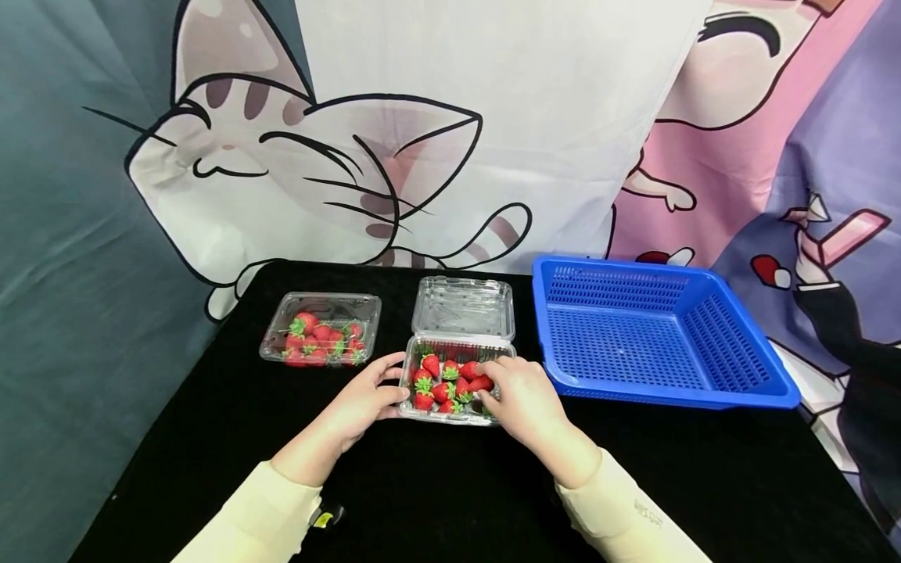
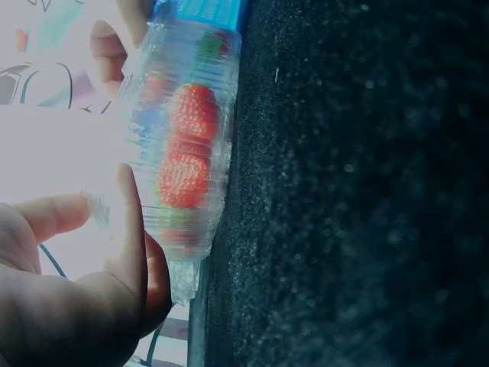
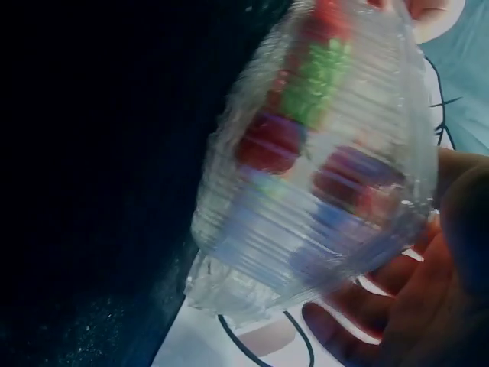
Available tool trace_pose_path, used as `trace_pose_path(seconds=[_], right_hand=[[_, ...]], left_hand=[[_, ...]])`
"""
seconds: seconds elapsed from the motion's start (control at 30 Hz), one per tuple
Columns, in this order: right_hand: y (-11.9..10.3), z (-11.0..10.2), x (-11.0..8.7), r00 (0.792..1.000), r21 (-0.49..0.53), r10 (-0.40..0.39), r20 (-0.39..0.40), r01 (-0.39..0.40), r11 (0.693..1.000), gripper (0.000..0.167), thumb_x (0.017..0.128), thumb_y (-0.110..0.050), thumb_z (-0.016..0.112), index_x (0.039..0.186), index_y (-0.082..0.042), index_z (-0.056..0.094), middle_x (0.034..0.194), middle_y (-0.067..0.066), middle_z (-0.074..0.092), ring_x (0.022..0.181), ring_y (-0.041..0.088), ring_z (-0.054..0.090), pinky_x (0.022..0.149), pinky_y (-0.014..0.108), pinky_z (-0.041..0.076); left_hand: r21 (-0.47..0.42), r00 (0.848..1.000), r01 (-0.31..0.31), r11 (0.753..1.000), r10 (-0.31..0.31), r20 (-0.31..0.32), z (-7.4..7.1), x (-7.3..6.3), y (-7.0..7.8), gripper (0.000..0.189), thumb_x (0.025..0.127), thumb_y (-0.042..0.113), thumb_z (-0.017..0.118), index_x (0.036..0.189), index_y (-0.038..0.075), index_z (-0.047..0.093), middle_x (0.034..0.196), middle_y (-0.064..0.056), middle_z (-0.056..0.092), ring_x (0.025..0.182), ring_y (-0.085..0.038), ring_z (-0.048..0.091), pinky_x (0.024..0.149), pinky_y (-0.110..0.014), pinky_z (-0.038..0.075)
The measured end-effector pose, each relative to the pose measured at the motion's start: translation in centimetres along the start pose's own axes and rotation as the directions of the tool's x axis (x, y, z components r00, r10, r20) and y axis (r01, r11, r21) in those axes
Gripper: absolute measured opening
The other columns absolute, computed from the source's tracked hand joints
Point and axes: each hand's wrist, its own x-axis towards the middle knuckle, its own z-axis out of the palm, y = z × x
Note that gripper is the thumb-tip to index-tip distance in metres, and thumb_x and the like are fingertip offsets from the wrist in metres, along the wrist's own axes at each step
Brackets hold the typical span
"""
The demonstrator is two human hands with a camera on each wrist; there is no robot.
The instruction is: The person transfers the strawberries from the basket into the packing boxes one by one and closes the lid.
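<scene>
A clear plastic clamshell box (image 1: 454,420) lies with its lid (image 1: 463,306) folded back. Several strawberries (image 1: 444,392) with green leaves sit inside. At its left side is my left hand (image 1: 369,395), thumb and fingers spread against the wall. The left wrist view shows an extended index finger (image 2: 128,206) beside that wall. From the right, my right hand (image 1: 524,395) reaches over the rim and pinches a strawberry (image 1: 482,384) between thumb and fingers. In the right wrist view, the ribbed clear wall (image 3: 306,229) partly blurs the fruit behind it.
To the left sits another clear box (image 1: 273,336), its lid down over strawberries (image 1: 321,333). A blue plastic basket (image 1: 732,397) stands at the right, close beside the open box. Black cloth (image 1: 450,493) covers the table, and a cartoon-printed curtain (image 1: 563,117) hangs behind.
</scene>
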Motion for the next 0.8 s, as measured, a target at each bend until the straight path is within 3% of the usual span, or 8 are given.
trace_pose_path(seconds=[0.23, 0.37, 0.57, 0.8], right_hand=[[-0.2, 0.3, 0.6, 0.999, -0.127, -0.02, 0.029, 0.024, 0.992, 0.014, 0.076, -0.008, 0.074, 0.083, -0.02, 0.074, 0.082, -0.002, 0.065, 0.079, 0.024, 0.059, 0.062, 0.039, 0.038], [-0.2, 0.3, 1.1, 0.998, -0.159, -0.008, 0.063, 0.018, 0.987, 0.016, 0.079, -0.003, 0.07, 0.082, -0.018, 0.075, 0.084, 0.0, 0.066, 0.08, 0.025, 0.059, 0.063, 0.04, 0.041], [0.4, 0.6, 1.1, 0.997, -0.048, 0.033, 0.066, -0.03, 0.998, 0.015, 0.081, -0.005, 0.069, 0.09, -0.015, 0.075, 0.092, 0.001, 0.066, 0.09, 0.027, 0.061, 0.074, 0.046, 0.05], [0.8, 0.4, 0.8, 0.995, 0.148, 0.1, -0.021, -0.096, 0.984, 0.017, 0.087, -0.016, 0.067, 0.103, -0.013, 0.071, 0.119, 0.007, 0.062, 0.11, 0.03, 0.055, 0.093, 0.049, 0.047]], left_hand=[[0.007, 1.0, 0.011, 1.0, -0.011, -0.01, 0.1, -0.1, 0.1, 0.062, 0.094, 0.005, 0.06, 0.151, 0.015, 0.037, 0.136, -0.017, 0.047, 0.099, -0.024, 0.063, 0.079, -0.036, 0.056], [0.017, 1.0, 0.006, 1.0, -0.006, -0.007, 0.2, -0.1, 0.1, 0.062, 0.094, 0.005, 0.06, 0.151, 0.013, 0.036, 0.137, -0.019, 0.046, 0.1, -0.025, 0.062, 0.079, -0.036, 0.056], [0.014, 1.0, 0.014, 1.0, -0.014, 0.001, 0.2, -0.1, 0.2, 0.062, 0.095, 0.005, 0.059, 0.151, 0.013, 0.036, 0.137, -0.018, 0.046, 0.102, -0.025, 0.062, 0.081, -0.036, 0.056], [0.023, 1.0, 0.02, 1.0, -0.02, 0.013, -0.1, -0.3, 0.6, 0.068, 0.094, 0.002, 0.059, 0.154, 0.011, 0.03, 0.131, -0.021, 0.046, 0.097, -0.024, 0.062, 0.078, -0.036, 0.056]])
